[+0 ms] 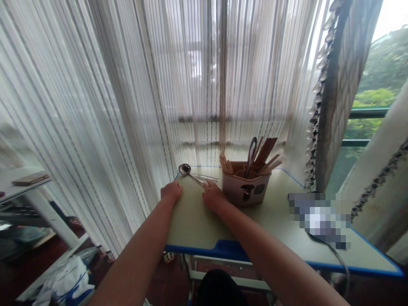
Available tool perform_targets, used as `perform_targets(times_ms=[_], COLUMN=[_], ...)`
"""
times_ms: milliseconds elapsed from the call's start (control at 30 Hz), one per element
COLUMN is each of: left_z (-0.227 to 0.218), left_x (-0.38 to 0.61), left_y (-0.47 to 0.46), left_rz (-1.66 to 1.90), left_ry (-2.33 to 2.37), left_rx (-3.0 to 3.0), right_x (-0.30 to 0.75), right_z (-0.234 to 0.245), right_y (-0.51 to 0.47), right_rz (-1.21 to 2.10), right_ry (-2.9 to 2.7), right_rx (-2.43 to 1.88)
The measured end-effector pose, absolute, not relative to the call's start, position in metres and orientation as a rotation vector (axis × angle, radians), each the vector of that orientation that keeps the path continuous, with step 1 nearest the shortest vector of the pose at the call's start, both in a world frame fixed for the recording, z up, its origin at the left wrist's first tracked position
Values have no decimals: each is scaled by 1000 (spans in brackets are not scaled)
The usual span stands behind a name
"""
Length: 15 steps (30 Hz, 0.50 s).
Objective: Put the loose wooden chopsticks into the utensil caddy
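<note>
My left hand [171, 191] rests on the pale tabletop [194, 221] near its left edge, fingers curled under into a loose fist with nothing seen in it. My right hand [213, 196] lies just right of it, fingertips touching the handle of a metal ladle-like spoon [191, 172] that lies flat on the table, bowl to the far left. A beige utensil holder [246, 185] stands right of my right hand, filled with wooden chopsticks, a dark spoon and wooden utensils.
Sheer striped curtains [159, 85] hang behind the table. The table has a blue rim [229, 250]. A blurred-out object with a cable [318, 219] lies at the right. A white shelf [28, 182] and bags stand at the lower left.
</note>
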<state>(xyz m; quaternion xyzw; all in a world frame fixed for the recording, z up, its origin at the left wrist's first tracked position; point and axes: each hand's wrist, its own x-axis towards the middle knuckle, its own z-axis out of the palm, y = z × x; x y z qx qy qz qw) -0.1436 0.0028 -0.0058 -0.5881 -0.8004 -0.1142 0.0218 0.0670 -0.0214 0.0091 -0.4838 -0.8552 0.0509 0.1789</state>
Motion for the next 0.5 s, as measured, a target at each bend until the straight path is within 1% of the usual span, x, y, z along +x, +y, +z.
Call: perform_targets(times_ms=[167, 500], left_z=[-7, -7], left_x=[-143, -144], left_y=[3, 1], left_rz=[-376, -363], left_ry=[-2479, -2470], left_rx=[-1827, -1821], right_x=[63, 65], right_z=[-8, 5], right_y=[-15, -39], right_rz=[129, 122], right_ry=[-2403, -2283], right_rx=[-1450, -1705])
